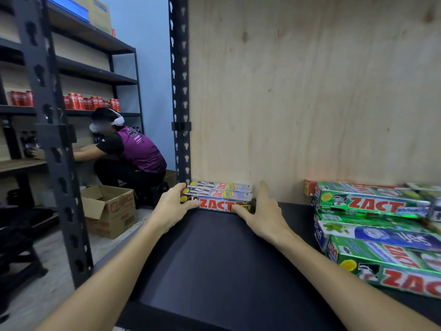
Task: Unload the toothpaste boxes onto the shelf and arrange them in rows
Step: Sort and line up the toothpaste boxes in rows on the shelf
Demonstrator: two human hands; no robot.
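Three silver ZACT boxes (220, 195) lie side by side in a short row at the back left corner of the black shelf (214, 254), long sides parallel to the plywood back panel (310, 91), the rearmost one right against it. The front box shows its red ZACT lettering toward me.

My left hand (170, 206) is at the left end of the row, fingers curled round the box ends with the thumb up on top near the back. My right hand (260, 211) is at the right end, fingers fairly straight: the index finger points up along the plywood, the thumb lies across the front box's face near its yellow patch, and the palm presses against the box ends. So the row sits squeezed between my two hands.

Well apart to the right on the same shelf lies a loose pile of green ZACT boxes (372, 201), with a blue and white box (381, 235) among them, stacked at differing angles.

A dark perforated steel upright (180, 91) stands at the shelf's left back corner. Beyond it, another person in a purple vest (136, 149) crouches at a second rack, reaching into it; red cans (90, 101) line a shelf above them. An open cardboard carton (109, 209) sits on the floor beside them.
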